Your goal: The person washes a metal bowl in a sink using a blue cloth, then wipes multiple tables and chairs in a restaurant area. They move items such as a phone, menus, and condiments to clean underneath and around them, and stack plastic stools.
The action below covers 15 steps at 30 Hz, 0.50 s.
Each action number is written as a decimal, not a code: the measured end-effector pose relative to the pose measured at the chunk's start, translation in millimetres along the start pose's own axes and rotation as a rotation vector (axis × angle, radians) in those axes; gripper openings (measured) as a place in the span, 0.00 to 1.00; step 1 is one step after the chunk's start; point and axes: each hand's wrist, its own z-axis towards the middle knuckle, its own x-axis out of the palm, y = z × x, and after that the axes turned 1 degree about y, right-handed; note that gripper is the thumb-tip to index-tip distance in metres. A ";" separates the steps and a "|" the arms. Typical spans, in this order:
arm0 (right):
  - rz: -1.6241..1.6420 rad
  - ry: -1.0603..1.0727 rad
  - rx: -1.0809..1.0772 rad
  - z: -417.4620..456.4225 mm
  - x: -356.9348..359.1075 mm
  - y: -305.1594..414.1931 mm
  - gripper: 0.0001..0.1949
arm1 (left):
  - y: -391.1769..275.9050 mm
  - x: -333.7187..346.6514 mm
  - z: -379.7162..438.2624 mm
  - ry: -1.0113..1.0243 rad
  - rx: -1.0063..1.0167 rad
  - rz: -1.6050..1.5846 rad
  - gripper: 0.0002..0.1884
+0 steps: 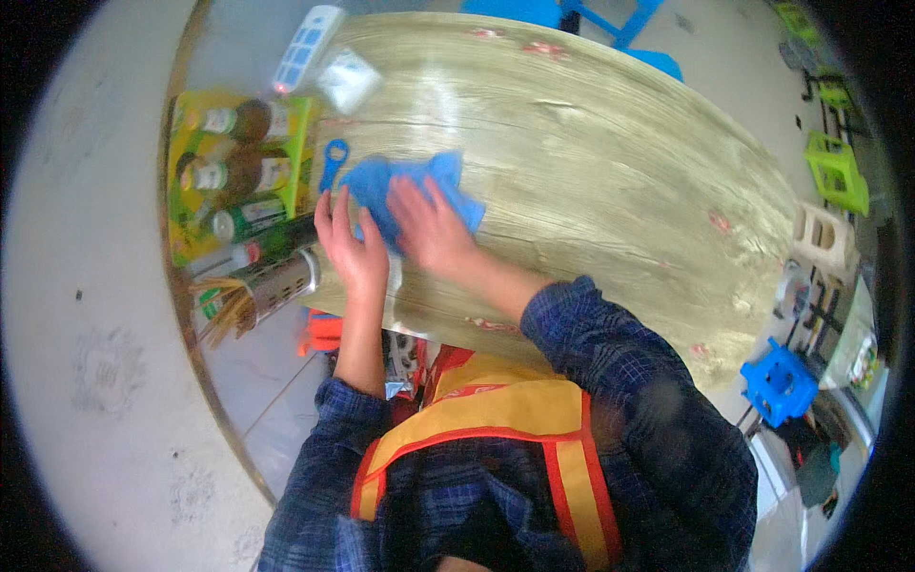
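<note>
A crumpled blue cloth (379, 189) lies on the wood-grain table top (586, 193). My right hand (432, 232) holds it down from above, palm lowered and fingers stretched over it, slightly blurred. My left hand (354, 247) is at the cloth's left edge with its fingers apart and nothing in them. Whether it touches the cloth is unclear. Just beyond its fingertips lies a blue bottle opener (333, 163). To the left of that hand, a perforated metal holder (282, 282) with wooden chopsticks (232, 304) appears tipped sideways in the wide-angle view.
Several bottles, including a brown one (250, 171), stand by a yellow-green rack (294, 168) along the wall (93, 250). Behind them are a white power strip (309, 46) and a white packet (349, 80). Blue stools (779, 382) and a green stool (833, 171) stand around the table.
</note>
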 end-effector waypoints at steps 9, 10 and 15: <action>0.060 -0.058 0.216 -236.9 -45.1 -123.8 0.29 | -106.4 67.6 -68.9 0.255 0.165 -0.039 0.22; 0.010 -0.037 0.352 -257.4 -62.5 -149.1 0.28 | -128.0 72.7 -74.1 0.304 0.148 -0.072 0.22; -0.137 -0.174 0.916 -415.4 -94.5 -277.5 0.27 | -206.5 106.9 -104.7 0.389 0.266 -0.174 0.21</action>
